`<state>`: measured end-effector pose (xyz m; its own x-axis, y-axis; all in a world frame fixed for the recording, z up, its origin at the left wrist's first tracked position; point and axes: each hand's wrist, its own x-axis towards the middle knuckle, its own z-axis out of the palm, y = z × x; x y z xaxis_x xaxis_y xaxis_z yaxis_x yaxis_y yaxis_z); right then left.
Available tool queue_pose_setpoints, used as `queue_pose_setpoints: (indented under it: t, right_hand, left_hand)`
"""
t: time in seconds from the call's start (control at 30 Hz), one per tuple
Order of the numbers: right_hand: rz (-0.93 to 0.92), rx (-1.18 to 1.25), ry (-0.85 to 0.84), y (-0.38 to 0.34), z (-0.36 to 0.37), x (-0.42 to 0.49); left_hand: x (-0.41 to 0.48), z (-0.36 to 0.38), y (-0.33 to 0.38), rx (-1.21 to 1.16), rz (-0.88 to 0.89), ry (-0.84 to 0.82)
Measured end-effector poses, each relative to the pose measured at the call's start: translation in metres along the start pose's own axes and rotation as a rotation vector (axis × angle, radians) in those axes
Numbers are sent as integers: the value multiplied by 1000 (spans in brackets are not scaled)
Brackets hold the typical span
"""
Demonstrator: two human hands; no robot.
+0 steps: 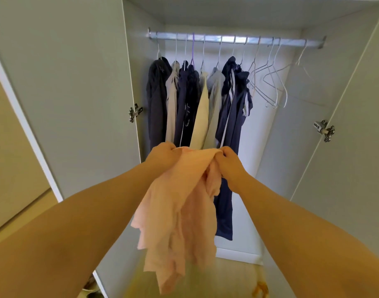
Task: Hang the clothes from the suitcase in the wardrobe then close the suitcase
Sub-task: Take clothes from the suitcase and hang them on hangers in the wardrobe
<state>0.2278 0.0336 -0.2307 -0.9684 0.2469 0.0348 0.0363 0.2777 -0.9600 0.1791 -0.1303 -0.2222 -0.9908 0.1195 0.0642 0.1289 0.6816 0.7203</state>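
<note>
Soft pink cloth garment [180,203]; shiny metal rail [236,39].

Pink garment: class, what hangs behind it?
Behind the crumpled pink fabric garment, a long navy garment and a cream top hang from the silver metal rail; the top's lower end is covered.

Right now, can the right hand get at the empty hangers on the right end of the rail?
Probably yes. The empty hangers hang uncovered, the wardrobe doors stand open, nothing lies between. But the right hand grips the pink garment with the left hand, so it must let go first.
</note>
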Motion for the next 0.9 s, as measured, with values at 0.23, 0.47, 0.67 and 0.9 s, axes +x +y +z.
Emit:
queue_pose_setpoints:
  t: [0.23, 0.47, 0.67, 0.9]
  right_hand:
    - [-187, -60, -58, -26, 19, -5]
    - [-88, -214, -175, -9, 8, -11]
    - [204, -343, -345, 13, 8, -11]
    - [428, -19, -156, -2, 16, -1]
  left_hand:
    - [-36, 23, 11, -219, 8, -606]
    - [-12, 12, 10, -634, -138, -205]
    - [0, -10, 5, -790, -99, -125]
    - [-1, 8, -11, -64, -144, -55]
